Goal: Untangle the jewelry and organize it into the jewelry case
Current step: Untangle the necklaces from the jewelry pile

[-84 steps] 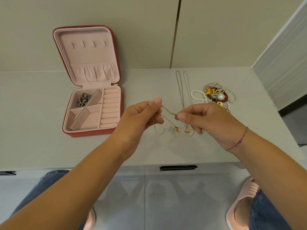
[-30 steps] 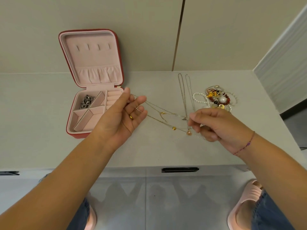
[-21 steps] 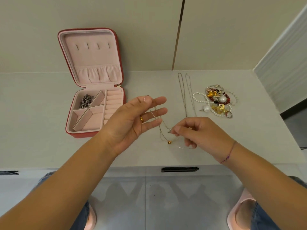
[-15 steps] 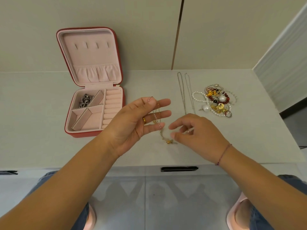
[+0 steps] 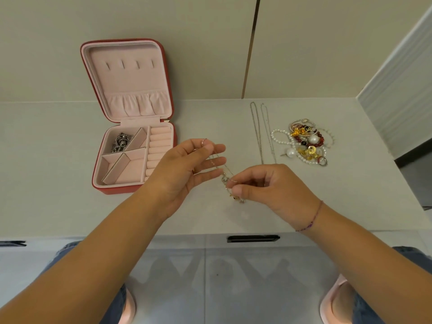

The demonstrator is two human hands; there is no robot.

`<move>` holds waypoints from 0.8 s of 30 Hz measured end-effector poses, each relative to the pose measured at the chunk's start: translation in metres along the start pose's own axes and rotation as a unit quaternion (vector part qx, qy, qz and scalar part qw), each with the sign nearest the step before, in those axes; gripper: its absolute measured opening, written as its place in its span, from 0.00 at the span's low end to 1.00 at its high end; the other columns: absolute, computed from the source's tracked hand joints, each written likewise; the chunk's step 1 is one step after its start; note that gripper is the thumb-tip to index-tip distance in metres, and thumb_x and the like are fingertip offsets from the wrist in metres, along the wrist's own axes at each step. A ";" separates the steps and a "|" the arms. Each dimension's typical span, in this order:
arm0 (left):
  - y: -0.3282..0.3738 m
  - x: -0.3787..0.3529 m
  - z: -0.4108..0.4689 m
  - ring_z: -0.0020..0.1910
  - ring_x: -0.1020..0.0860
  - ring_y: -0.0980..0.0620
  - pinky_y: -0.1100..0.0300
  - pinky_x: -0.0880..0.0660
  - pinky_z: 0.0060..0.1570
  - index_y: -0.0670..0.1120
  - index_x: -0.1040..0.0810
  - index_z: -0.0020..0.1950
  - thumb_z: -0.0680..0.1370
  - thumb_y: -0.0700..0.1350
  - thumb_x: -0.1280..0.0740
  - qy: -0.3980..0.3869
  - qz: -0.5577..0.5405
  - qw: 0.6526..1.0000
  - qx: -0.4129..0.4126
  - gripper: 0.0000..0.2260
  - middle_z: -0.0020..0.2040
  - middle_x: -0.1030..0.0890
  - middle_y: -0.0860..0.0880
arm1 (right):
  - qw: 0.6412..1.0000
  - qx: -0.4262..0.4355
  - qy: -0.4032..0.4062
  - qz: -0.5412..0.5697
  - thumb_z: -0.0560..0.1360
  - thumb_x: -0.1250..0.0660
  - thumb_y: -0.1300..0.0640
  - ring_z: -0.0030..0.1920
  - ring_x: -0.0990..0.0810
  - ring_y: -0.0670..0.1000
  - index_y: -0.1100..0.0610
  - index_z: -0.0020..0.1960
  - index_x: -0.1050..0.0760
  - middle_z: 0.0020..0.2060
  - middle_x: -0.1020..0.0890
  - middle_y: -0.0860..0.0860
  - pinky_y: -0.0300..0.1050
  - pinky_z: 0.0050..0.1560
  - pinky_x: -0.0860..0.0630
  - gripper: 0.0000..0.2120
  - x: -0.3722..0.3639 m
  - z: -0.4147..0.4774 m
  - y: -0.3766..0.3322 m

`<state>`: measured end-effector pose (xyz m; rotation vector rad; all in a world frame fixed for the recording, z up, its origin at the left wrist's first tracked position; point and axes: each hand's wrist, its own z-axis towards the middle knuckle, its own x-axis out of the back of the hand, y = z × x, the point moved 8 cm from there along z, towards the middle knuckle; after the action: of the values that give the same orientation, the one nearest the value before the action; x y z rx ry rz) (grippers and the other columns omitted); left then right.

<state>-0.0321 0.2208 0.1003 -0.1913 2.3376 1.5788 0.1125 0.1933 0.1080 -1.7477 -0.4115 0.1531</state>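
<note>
Jewelry case [image 5: 131,85]: red shell, pink lining, open, lid standing up, upper left of frame on the desk [image 5: 46,160]. Dark silver chain [image 5: 120,142] heaped in its rear-left compartment. Thin gold chain [image 5: 228,183] at frame centre, bunched, small pendants at its low end; left hand [image 5: 184,169] pinches its top, right hand [image 5: 268,188] pinches the bunch. Two silver chains [image 5: 258,132] lie straight, side by side, right of centre. Tangled pile [image 5: 306,143] of pearls, red beads, gold pieces and rings just right of them.

Free lane on table [image 5: 210,118] between case [image 5: 131,189] and chains [image 5: 256,129]; pile [image 5: 306,143] blocks right, upright lid [image 5: 131,78] blocks back-left.
</note>
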 end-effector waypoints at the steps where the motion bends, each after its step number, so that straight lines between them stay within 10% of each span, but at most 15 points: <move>1: -0.001 0.004 0.001 0.54 0.18 0.46 0.57 0.20 0.48 0.45 0.23 0.48 0.79 0.42 0.36 0.011 0.010 1.000 -0.001 0.03 0.55 0.17 0.45 | 1.000 -0.006 -0.005 0.017 0.70 0.29 0.64 0.41 0.18 0.46 0.54 0.44 0.17 0.40 0.15 0.52 0.39 0.48 0.20 0.06 0.001 0.000 0.000; 14: 0.007 0.010 -0.007 0.40 0.22 0.64 0.68 0.25 0.43 0.54 0.22 0.54 0.75 0.52 0.31 0.106 0.399 0.906 -0.087 0.08 0.44 0.18 0.59 | 0.997 -0.014 -0.011 0.078 0.73 0.33 0.63 0.39 0.19 0.48 0.55 0.46 0.18 0.40 0.15 0.53 0.35 0.40 0.25 0.07 0.004 -0.001 -0.004; 24: 0.009 -0.032 -0.020 0.44 0.17 0.56 0.63 0.21 0.47 0.48 0.20 0.52 0.69 0.46 0.25 -0.054 0.303 0.941 -0.142 0.13 0.45 0.16 0.53 | 0.996 -0.002 0.022 0.086 0.75 0.35 0.61 0.40 0.16 0.49 0.56 0.49 0.18 0.38 0.15 0.53 0.36 0.39 0.23 0.08 0.012 -0.002 -0.009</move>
<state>-0.0079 0.2040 0.1255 0.5986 2.1844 2.1362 0.1221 0.1976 0.1188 -1.7868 -0.2281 0.2370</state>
